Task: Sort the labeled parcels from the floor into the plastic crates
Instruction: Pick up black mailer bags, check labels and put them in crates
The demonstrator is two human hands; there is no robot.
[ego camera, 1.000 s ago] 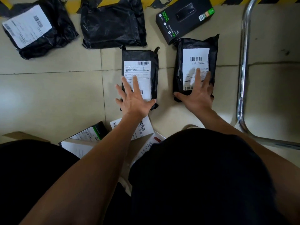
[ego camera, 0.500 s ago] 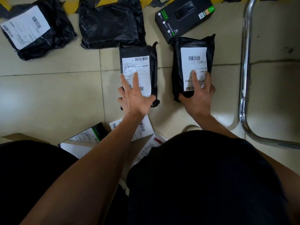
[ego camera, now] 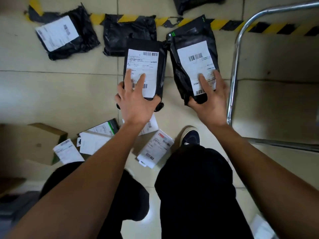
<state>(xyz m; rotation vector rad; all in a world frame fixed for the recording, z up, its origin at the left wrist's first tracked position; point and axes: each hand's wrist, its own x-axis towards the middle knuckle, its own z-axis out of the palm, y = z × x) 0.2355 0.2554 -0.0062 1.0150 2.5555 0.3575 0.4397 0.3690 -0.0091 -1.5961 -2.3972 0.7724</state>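
Observation:
Two black plastic parcels with white labels are lifted off the tiled floor, side by side. My left hand [ego camera: 136, 99] grips the near end of the left parcel [ego camera: 146, 66], fingers on its label and thumb curled round the edge. My right hand [ego camera: 209, 99] grips the near end of the right parcel [ego camera: 193, 59], which tilts slightly left. No plastic crate is in view.
On the floor lie a labeled black parcel [ego camera: 63, 35] at far left, an unlabeled-side black parcel [ego camera: 127, 30], another black parcel [ego camera: 193, 2] at top, a cardboard box [ego camera: 32, 142] and small white labeled boxes [ego camera: 155, 149] near my feet. A chrome tube frame [ego camera: 236, 54] stands right. Yellow-black tape [ego camera: 259, 26] crosses the floor.
Both hands went from lying flat on the parcels to gripping them, and both parcels have come up off the floor toward me. The view has tilted forward.

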